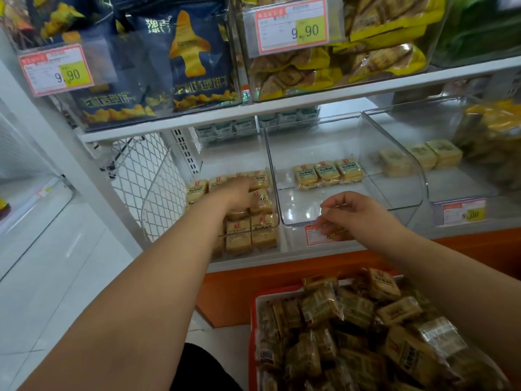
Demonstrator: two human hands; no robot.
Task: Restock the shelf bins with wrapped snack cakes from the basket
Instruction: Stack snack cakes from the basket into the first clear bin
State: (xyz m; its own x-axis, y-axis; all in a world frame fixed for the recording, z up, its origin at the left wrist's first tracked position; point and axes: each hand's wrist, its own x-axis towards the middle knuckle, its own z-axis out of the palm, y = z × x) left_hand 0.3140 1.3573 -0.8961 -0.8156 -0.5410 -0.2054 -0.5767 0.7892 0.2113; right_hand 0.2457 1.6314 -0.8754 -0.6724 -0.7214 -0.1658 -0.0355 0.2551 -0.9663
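**Hands at the lower shelf bins**

At the left end of the lower shelf, the left hand [243, 193] reached into a clear plastic bin [275, 193] and lay on the wrapped snack cakes [263, 218] packed there in rows; its fingers were hidden past the knuckles, so I could not tell whether it gripped one. The cakes were squarish, pale-yellow blocks in glossy film. The right hand [356, 215] hovered at the front edge of the middle bin [394, 176], fingers loosely curled, holding nothing I could see. Three more cakes [328, 172] sat along that bin's back. Below, a red-rimmed basket [253, 320] held a crinkly heap of wrapped cakes [352, 328].
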